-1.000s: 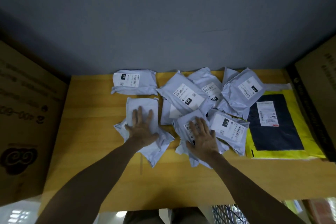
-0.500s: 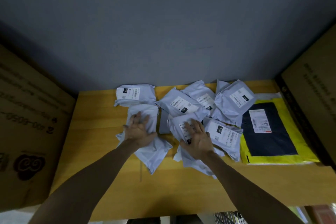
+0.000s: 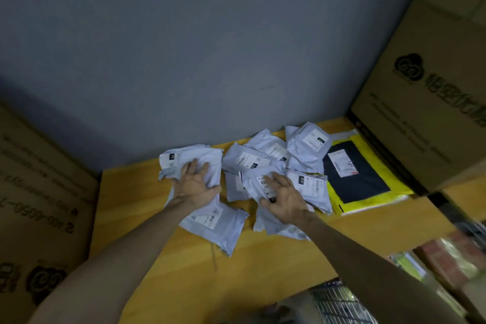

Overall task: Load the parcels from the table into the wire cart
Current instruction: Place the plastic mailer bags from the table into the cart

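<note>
Now the left hand point(image 3: 196, 185) lies palm down on a crumpled white parcel point(image 3: 213, 173), its fingers point(image 3: 194, 166) curled into the plastic and the thumb splayed out to the right, so that the wrapping bunches up round the hand: it grips this parcel. The right hand point(image 3: 285, 200) is palm down too, but its fingers point(image 3: 271, 180) are straight and fanned wide, resting flat on a labelled parcel point(image 3: 251, 188) without closing on it. Both bare forearms reach forward from the near edge and lean in toward each other. The crumpled parcel sits at the left end of the heap, its long axis running roughly from the wall toward the person, in line with the left forearm. The labelled parcel lies label up, and its long axis slants from far left to near right, passing under the right wrist. A lower parcel point(image 3: 215, 226) lies partly under the left wrist, label up, one corner pointing at the near table edge. More white parcels point(image 3: 307, 147) are piled beyond the right hand, toward the grey wall point(image 3: 210, 60). A black and yellow parcel point(image 3: 360, 181) lies flat just right of the heap, label up. All rest on the wooden table point(image 3: 163, 258). Mesh of the wire cart point(image 3: 339, 302) shows below the near edge, and a cardboard box point(image 3: 39, 192) stands at the left.
</note>
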Demonstrator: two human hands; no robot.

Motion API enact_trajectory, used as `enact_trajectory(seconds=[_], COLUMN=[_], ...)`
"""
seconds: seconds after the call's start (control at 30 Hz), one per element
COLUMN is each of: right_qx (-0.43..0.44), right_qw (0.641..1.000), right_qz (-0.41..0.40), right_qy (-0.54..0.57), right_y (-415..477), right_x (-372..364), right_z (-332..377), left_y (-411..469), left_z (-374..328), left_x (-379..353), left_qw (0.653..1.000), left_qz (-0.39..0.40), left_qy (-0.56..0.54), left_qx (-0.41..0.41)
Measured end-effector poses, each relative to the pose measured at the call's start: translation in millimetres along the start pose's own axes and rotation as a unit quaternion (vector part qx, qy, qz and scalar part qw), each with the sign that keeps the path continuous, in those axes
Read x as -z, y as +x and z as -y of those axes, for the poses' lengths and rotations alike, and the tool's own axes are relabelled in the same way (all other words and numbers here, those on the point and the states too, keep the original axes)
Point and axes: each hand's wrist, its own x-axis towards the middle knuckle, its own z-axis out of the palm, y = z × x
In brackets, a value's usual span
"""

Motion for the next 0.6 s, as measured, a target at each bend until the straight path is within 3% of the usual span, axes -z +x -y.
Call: enact_trajectory(seconds=[0.27,0.6], right_qx=[-0.081,-0.195], right_qw=[0.995,0.967], right_qz=[-0.054,-0.157], right_qy=[-0.031,-0.04], right_y=[-71.9,-173.3], right_x=[4.0,41.6], right_z=[13.6,-30.8], left_y=[-22.4,-52.9], left_z=[-22.3,-121.8], left_x=[5.6,8.1], left_qw=[0.994,0.972], left_qz=[0.033,0.04], left_qy=[0.027,0.052], left_qx=[-0.102,-0.226])
